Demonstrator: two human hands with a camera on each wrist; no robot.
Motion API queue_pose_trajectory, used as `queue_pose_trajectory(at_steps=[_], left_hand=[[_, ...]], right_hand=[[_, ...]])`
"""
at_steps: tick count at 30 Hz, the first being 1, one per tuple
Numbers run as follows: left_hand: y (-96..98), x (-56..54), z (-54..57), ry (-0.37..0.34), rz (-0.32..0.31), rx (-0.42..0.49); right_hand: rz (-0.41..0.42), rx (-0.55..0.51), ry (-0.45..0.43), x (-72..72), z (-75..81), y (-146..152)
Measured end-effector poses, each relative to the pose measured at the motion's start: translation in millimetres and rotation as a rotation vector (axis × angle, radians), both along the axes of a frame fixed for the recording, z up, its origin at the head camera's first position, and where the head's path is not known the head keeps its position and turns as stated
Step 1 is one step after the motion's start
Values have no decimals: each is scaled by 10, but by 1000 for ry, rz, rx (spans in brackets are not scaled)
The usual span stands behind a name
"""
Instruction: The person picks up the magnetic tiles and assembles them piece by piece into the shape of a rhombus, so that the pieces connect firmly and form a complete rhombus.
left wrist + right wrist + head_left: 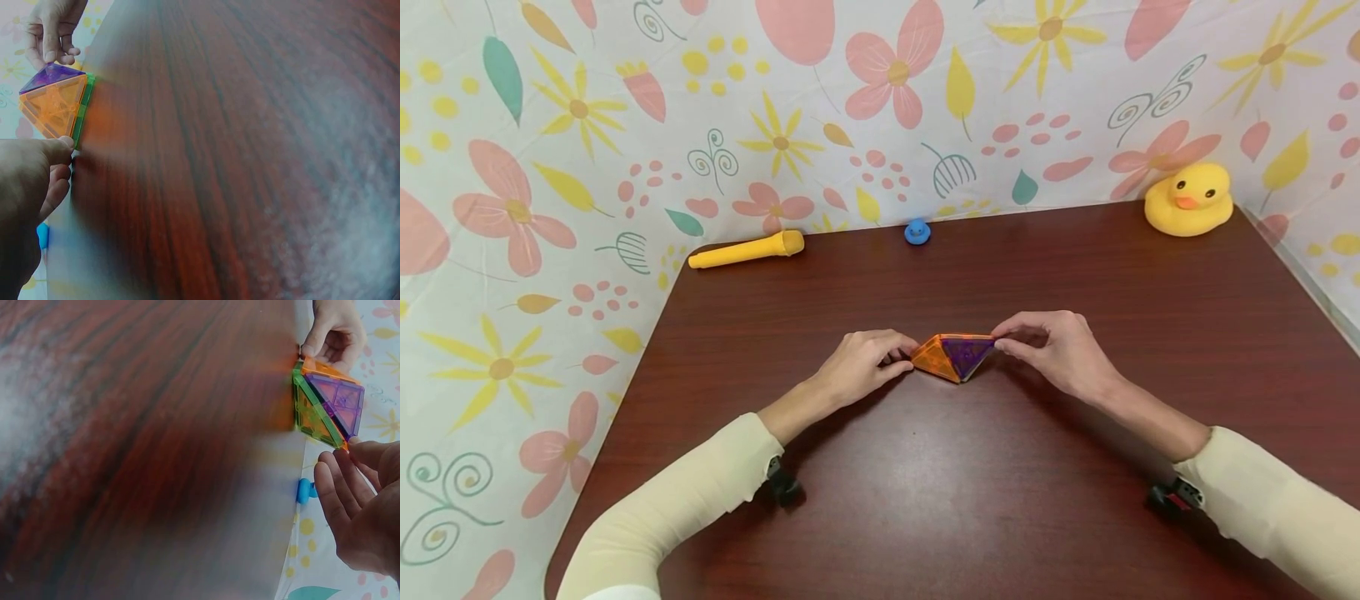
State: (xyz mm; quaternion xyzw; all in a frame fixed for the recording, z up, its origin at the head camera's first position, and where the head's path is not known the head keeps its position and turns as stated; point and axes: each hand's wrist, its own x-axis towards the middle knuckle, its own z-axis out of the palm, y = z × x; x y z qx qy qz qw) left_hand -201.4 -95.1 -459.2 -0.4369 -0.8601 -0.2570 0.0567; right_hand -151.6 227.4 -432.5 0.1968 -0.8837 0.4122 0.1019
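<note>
Between the two hands is a small faceted shape of translucent magnetic tiles. In the head view an orange triangular tile [934,360] forms its left side and a purple triangular tile [967,354] its right. A green tile [83,112] runs along the underside, against the brown table in the left wrist view. My left hand [867,365] pinches the orange corner with thumb and fingers. At the opposite corner, beside the purple tile, my right hand [1063,350] pinches with thumb and index finger, while its other fingers [340,487] extend below in the right wrist view.
Along the back of the brown table [880,467] lie a yellow toy microphone [747,249], a small blue duck [917,232] and a larger yellow rubber duck [1189,200]. Behind them hangs a flowered cloth [842,167], which also covers the left side.
</note>
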Motion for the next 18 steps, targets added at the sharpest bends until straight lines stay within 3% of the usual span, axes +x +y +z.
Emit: queue_pose_trajectory(at_steps=[10, 18], left_hand=[[-43, -19, 26, 27, 16, -56], [-230, -89, 163, 25, 101, -111]], right_hand=[[-43, 31, 31, 16, 43, 32], [-42, 54, 35, 12, 126, 204]])
